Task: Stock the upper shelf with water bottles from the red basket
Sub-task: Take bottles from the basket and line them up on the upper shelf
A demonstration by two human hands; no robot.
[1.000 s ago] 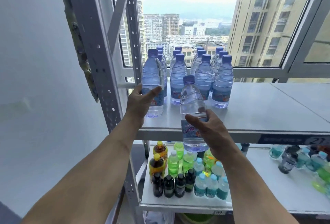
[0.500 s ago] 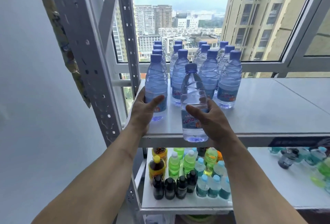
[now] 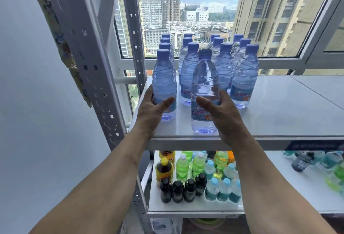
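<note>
Two bare forearms (image 3: 104, 183), sleeveless as far as visible (apparently no rings).

The white upper shelf (image 3: 279, 114) carries upright water bottles (image 3: 243, 77) in rows; the lower shelf (image 3: 195, 208) holds mixed drinks (image 3: 182, 166), some blurred.

- below my arms sits a lower shelf (image 3: 195, 208), white, carrying mixed drinks.
- four small dark bottles (image 3: 183, 190) line its front left.
- green bottles (image 3: 189, 166) stand behind them, an amber yellow-capped bottle (image 3: 163, 170) to their left.
- ahead, a window (image 3: 188, 10) shows apartment towers.
- a perforated grey upright (image 3: 81, 51) rises at my left.
</note>
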